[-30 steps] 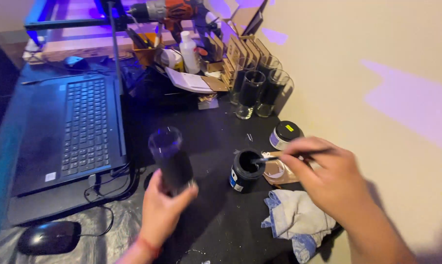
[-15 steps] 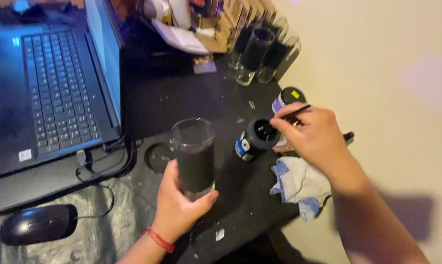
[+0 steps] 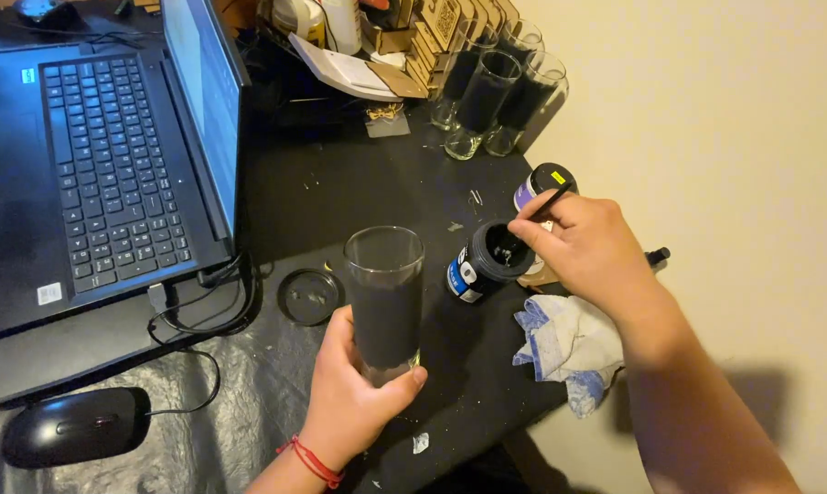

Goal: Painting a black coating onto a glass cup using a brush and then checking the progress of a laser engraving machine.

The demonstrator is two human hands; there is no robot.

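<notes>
We hold a tall glass [image 3: 385, 302] in our left hand [image 3: 354, 393], upright above the black worktop [image 3: 340, 183]; the grip wraps the lower part, thumb at the front near the base, fingers round the back. The glass is coated dark over most of its body, with a clear band at the rim.

Our right hand [image 3: 583, 247] hovers just over a small open jar [image 3: 487, 263] of black paint that stands on the worktop to the right of the glass. The fingers are pressed together on a thin dark stick [image 3: 543, 206], probably a brush, whose lower end dips into the jar's mouth; the tip itself is lost in the dark.

A round black lid [image 3: 310, 295] lies flat left of the glass. A second small jar [image 3: 543, 183] stands beyond the hand, and a paint-stained white and blue rag [image 3: 564, 343] lies below the wrist near the worktop's edge. Further back stand several more dark-coated glasses [image 3: 496, 91] in a cluster. An open laptop [image 3: 93, 165] fills the left side, with a black mouse [image 3: 75, 425] in front of it.
</notes>
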